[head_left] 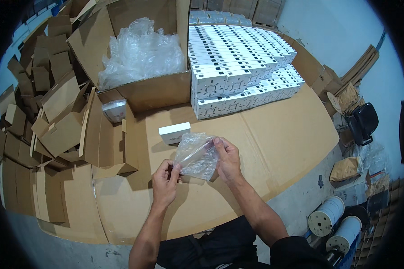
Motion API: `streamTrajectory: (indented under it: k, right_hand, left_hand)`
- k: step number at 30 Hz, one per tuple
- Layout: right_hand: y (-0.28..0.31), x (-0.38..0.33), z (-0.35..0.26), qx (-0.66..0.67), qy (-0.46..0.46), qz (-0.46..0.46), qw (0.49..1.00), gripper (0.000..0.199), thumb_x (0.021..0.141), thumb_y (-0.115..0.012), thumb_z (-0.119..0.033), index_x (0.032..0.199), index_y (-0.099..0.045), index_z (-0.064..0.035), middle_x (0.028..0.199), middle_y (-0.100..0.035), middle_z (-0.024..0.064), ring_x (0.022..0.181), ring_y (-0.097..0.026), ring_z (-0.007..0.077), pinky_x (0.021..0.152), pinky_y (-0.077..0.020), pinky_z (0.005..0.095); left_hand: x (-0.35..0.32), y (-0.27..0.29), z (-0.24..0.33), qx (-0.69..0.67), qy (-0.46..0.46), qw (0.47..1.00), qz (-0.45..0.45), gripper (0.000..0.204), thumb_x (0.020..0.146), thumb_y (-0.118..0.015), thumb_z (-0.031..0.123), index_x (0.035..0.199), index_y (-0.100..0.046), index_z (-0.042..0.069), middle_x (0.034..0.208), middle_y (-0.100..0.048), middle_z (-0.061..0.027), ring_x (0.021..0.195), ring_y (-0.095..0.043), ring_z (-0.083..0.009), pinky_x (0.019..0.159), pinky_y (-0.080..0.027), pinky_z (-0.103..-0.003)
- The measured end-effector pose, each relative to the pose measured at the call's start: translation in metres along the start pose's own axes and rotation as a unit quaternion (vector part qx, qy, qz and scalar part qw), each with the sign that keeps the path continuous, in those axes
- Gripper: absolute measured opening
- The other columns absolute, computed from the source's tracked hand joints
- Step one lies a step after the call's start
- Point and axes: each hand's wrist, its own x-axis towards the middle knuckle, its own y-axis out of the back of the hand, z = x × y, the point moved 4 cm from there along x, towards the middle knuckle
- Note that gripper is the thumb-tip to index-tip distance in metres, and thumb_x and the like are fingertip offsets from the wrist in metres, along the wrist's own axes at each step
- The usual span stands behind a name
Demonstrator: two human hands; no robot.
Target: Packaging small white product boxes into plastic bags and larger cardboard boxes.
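Note:
A small clear plastic bag [195, 156] is stretched between both hands above a flat sheet of brown cardboard [278, 134]. My left hand [164, 183] pinches the bag's lower left corner. My right hand [227, 159] grips its upper right edge. Just beyond the bag a small white box [174, 132] lies on the cardboard, apart from both hands.
A big stack of white boxes [238, 67] stands at the back. To its left is an open carton full of clear plastic bags [139, 51]. Folded brown cartons [54, 116] pile up on the left. Two white spools [334, 222] sit on the floor at lower right.

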Motion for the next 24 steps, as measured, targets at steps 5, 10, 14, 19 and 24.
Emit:
streamTrajectory:
  k: [5, 10, 14, 19, 24]
  right_hand:
    - [-0.003, -0.002, -0.008, 0.07, 0.016, 0.093, 0.993, 0.03, 0.109, -0.053, -0.026, 0.109, -0.067, 0.0006, 0.085, -0.067, 0.0024, 0.08, -0.06, 0.0091, 0.078, -0.0498, 0.0257]
    - [0.007, 0.001, -0.01, -0.014, 0.08, 0.11, 0.991, 0.032, 0.109, -0.051, -0.028, 0.11, -0.066, -0.0003, 0.085, -0.069, 0.0047, 0.071, -0.061, 0.0076, 0.06, -0.0501, 0.0238]
    - [0.0, -0.006, -0.014, -0.119, 0.063, 0.066, 0.989, 0.029, 0.109, -0.051, -0.025, 0.111, -0.066, -0.0004, 0.085, -0.07, 0.0049, 0.069, -0.062, 0.0065, 0.053, -0.0497, 0.0233]
    - [-0.021, -0.011, -0.004, -0.183, 0.027, -0.021, 0.983, 0.027, 0.107, -0.055, -0.023, 0.109, -0.066, 0.0016, 0.084, -0.071, 0.0055, 0.065, -0.063, 0.0093, 0.059, -0.0515, 0.0263]
    - [-0.037, -0.021, -0.001, -0.195, 0.095, 0.002, 0.976, 0.025, 0.102, -0.065, -0.023, 0.102, -0.065, 0.0021, 0.078, -0.07, 0.0044, 0.059, -0.059, 0.0099, 0.056, -0.0482, 0.0274]
  left_hand:
    - [0.0, -0.004, 0.004, -0.028, -0.015, 0.999, -0.021, 0.014, 0.101, -0.065, 0.011, 0.095, -0.057, 0.001, 0.08, -0.06, 0.0007, 0.071, -0.055, -0.0046, 0.064, -0.048, -0.022]
    - [0.001, 0.01, 0.008, -0.056, -0.015, 0.998, -0.019, 0.013, 0.1, -0.065, 0.011, 0.096, -0.056, 0.003, 0.081, -0.057, 0.0016, 0.072, -0.053, -0.0049, 0.067, -0.047, -0.021]
    - [0.002, 0.006, 0.02, -0.084, -0.067, 0.994, 0.034, 0.018, 0.1, -0.065, 0.013, 0.112, -0.059, 0.001, 0.082, -0.058, 0.0015, 0.074, -0.055, -0.0067, 0.07, -0.047, -0.02]
    - [0.009, -0.003, 0.011, 0.103, -0.048, 0.991, 0.065, 0.022, 0.103, -0.062, 0.02, 0.103, -0.065, -0.002, 0.081, -0.063, -0.0002, 0.072, -0.054, -0.0066, 0.065, -0.047, -0.027]
    - [0.012, 0.005, 0.016, 0.07, -0.091, 0.978, 0.173, 0.026, 0.106, -0.058, 0.024, 0.099, -0.062, 0.0, 0.08, -0.06, 0.0001, 0.073, -0.052, -0.0078, 0.064, -0.045, -0.027]
